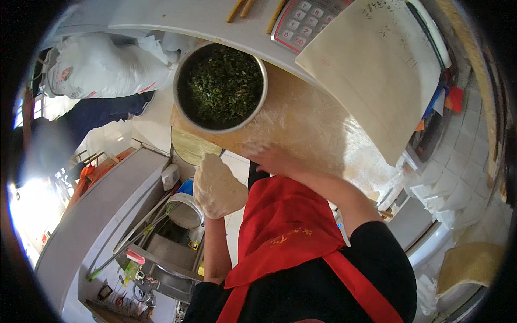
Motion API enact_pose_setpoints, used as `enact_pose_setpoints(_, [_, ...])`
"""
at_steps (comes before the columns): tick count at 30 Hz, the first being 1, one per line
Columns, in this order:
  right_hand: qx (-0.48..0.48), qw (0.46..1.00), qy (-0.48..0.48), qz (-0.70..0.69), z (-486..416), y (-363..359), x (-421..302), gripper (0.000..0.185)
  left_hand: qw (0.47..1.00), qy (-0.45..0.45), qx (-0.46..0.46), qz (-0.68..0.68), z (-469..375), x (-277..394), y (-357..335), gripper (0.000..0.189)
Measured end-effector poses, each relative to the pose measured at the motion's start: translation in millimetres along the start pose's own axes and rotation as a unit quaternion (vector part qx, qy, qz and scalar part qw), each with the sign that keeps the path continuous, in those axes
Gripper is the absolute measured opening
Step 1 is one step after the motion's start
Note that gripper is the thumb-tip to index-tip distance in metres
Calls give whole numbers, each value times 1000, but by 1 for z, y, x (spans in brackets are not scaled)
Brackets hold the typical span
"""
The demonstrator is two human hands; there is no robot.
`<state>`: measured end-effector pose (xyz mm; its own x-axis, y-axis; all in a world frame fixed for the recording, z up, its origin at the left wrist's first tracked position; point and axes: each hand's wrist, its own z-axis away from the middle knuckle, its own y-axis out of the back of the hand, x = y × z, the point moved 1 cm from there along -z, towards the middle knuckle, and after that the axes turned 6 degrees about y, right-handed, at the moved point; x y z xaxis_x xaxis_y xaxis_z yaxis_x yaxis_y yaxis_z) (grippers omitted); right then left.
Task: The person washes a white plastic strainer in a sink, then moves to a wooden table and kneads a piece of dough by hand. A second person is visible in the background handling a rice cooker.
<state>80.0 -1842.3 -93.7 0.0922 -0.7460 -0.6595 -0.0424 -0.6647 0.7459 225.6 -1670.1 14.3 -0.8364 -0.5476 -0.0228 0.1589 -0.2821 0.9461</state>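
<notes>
A large lump of pale dough (218,187) rests on my raised left hand, which it hides almost wholly; only the wrist and forearm show beneath it. My right hand (268,159) is over the near edge of a floured wooden board (307,117), blurred, with flour on its fingers. Whether those fingers touch the board I cannot tell. On the board's left part stands a round metal bowl (263,87) full of chopped dark green leaves (226,84).
Beyond the board, a counter (194,18) holds wooden sticks (247,8), a calculator (303,22) and a large pale sheet (375,76). A filled white sack (109,66) lies at the upper left, near a person (97,113). At the lower left are a bucket (183,210) and a metal sink (173,284).
</notes>
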Motion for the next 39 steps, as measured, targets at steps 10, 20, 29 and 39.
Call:
enact_pose_setpoints(10, [126, 918, -376, 27, 95, 100, 143, 61, 586, 148, -157, 781, -16, 46, -65, 51])
enact_pose_setpoints(20, [84, 940, -315, -98, 209, 20, 56, 63, 748, 78, -109, 650, -121, 120, -48, 48])
enact_pose_setpoints(29, [203, 892, -327, 238, 238, 123, 126, 52, 934, -103, 186, 287, -130, 151, -40, 49])
enact_pose_setpoints(39, [219, 916, -269, 202, 214, 61, 133, 50, 895, -24, 281, 346, -114, 166, -102, 72])
